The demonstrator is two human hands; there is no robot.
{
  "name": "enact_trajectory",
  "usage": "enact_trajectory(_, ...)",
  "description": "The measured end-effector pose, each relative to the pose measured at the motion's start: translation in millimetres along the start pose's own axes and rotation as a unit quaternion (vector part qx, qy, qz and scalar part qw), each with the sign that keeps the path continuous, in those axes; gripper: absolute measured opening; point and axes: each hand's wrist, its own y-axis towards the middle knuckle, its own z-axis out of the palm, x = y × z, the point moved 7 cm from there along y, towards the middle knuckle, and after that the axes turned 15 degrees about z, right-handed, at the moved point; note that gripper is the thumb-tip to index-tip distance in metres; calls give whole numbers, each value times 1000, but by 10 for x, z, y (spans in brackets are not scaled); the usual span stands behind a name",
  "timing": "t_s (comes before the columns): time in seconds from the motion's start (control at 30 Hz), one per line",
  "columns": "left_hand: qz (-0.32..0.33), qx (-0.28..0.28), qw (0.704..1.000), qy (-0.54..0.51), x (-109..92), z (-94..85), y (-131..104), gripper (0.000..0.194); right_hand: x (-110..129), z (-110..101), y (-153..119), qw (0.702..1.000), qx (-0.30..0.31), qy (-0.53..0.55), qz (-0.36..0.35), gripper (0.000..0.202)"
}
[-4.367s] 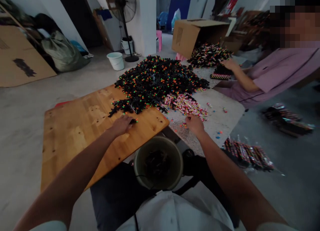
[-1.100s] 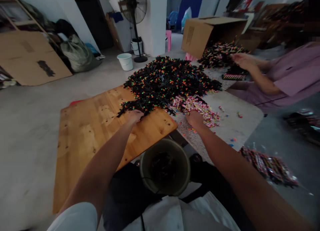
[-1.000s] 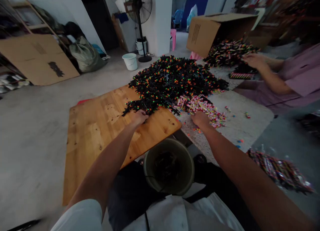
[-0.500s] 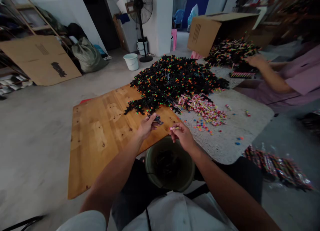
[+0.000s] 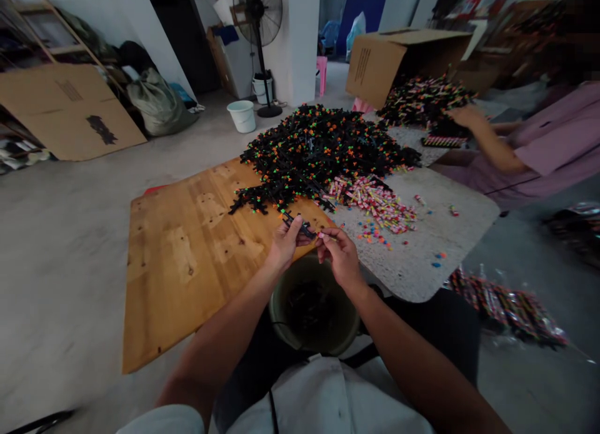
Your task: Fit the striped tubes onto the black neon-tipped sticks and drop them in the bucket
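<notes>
My left hand (image 5: 285,241) is closed on a small black toy gun (image 5: 304,227), held over the front edge of the wooden board. Pinched in my right hand (image 5: 342,254) is a small pink-and-white tube (image 5: 323,235), its end at the rear of the toy gun; whether they touch I cannot tell. Beyond my hands rises a heap of black toy guns (image 5: 319,149) with orange and green tips. A pile of similar pink tubes (image 5: 375,199) lies to its right. Below my hands, between my legs, stands a dark bucket (image 5: 277,306) with black pieces inside.
The wooden board (image 5: 164,265) extends left, a speckled table (image 5: 435,234) right, with small coloured bits (image 5: 375,234) scattered on it. Across the table a person in a pink shirt (image 5: 562,134) works by a cardboard box (image 5: 375,65). Plastic-bagged toys (image 5: 510,309) lie on the floor at right.
My left hand has moved right with the toy gun, closing the gap to the tube in my right hand. The view has shifted slightly.
</notes>
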Motion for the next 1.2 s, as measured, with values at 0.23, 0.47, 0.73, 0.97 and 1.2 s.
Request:
enact_trajectory(0.23,20,-32,996,76,-53,-15,-24,58,-65,-27,-37,1000,-5,-19,0,38)
enact_trajectory(0.47,10,-38,998,56,-31,38,-61,55,-56,-52,-43,1000,-14,10,-5,34)
enact_trajectory(0.73,4,-30,999,29,35,69,-61,56,-73,-33,-36,997,-17,66,35,32)
enact_trajectory(0.97,11,-45,999,25,70,60,-96,57,-53,2,-77,999,-22,39,15,31)
enact_trajectory(1.2,41,-72,995,55,24,84,-186,53,-125,15,-183,997,-59,35,23,31)
